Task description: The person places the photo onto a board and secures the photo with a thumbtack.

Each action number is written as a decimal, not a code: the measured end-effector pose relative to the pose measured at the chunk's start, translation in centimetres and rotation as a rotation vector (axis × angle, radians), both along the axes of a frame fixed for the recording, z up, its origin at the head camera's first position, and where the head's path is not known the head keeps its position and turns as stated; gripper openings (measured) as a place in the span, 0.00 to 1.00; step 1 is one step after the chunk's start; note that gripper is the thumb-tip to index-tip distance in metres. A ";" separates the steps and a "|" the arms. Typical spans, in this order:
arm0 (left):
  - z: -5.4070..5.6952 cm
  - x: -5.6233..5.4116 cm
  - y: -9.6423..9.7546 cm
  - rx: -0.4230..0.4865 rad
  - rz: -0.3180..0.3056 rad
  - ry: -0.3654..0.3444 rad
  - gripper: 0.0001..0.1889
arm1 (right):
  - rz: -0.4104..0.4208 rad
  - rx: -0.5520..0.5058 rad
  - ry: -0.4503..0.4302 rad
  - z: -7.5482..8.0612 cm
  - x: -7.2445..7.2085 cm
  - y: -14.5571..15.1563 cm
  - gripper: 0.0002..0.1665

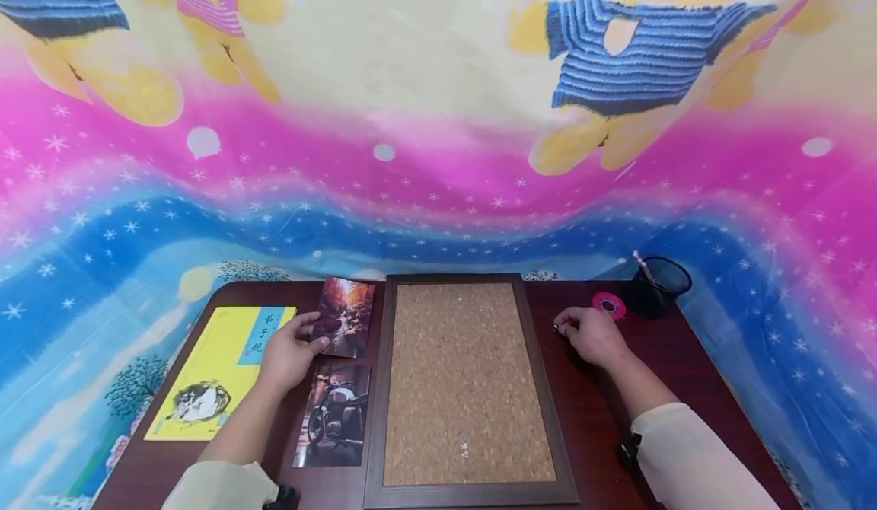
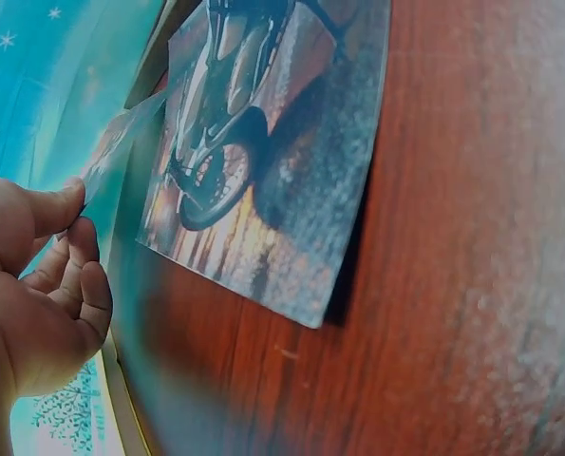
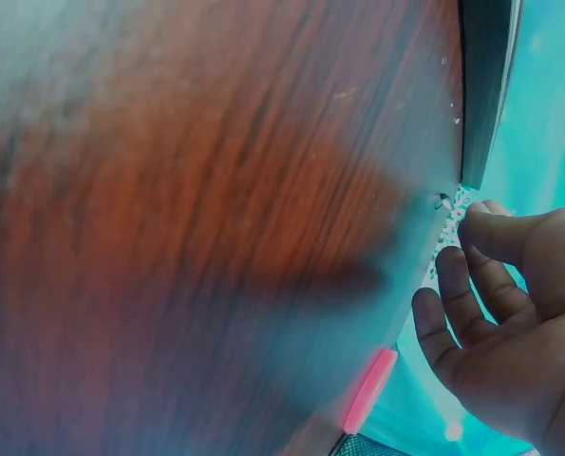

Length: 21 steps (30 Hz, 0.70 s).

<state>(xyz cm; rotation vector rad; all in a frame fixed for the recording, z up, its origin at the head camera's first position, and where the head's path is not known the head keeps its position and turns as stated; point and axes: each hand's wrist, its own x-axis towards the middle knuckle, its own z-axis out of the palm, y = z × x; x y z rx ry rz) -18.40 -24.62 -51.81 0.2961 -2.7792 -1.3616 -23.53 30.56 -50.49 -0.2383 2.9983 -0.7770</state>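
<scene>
My left hand (image 1: 291,354) pinches the edge of a photo print (image 1: 346,318) of an autumn forest stream between thumb and fingers. In the left wrist view the print is tilted up from the table. A second print, of a motorcycle (image 1: 336,415), lies just below it. To the right lies a framed cork board (image 1: 469,388), with small shiny spots near its top and bottom. My right hand (image 1: 592,335) is beside the board's right edge, thumb and forefinger together at a tiny light-and-dark piece (image 3: 443,200); I cannot tell what it is.
A yellow book (image 1: 212,365) lies at the left of the dark red table (image 1: 603,434). At the back right are a pink tape roll (image 1: 608,306) and a black mesh pen cup (image 1: 647,297). A patterned cloth (image 1: 438,167) hangs behind the table.
</scene>
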 end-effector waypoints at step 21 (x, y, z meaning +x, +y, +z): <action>1.7 0.9 3.6 0.181 -0.052 -0.011 0.30 | 0.013 -0.055 0.021 1.1 0.2 -1.9 0.07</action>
